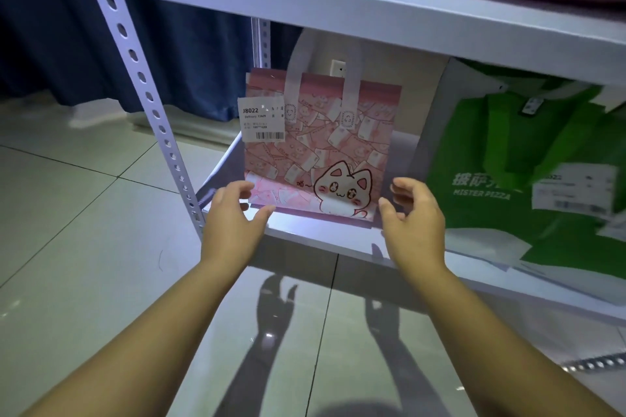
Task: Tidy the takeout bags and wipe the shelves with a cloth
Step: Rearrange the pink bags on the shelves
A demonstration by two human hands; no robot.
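Standing on shelf point(306, 234): pink cat bag point(321, 145), green bag point(501, 152) beside; contents hidden.

Open left hand point(233, 213) and right hand point(415, 213) beside upright pink bag point(321, 142)

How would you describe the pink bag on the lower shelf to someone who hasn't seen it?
Find the white metal shelving unit and look at the left end of its lower shelf. The pink bag stands upright there, with a white label at its upper left. Unlike the green bag to its right, it shows a cartoon cat.
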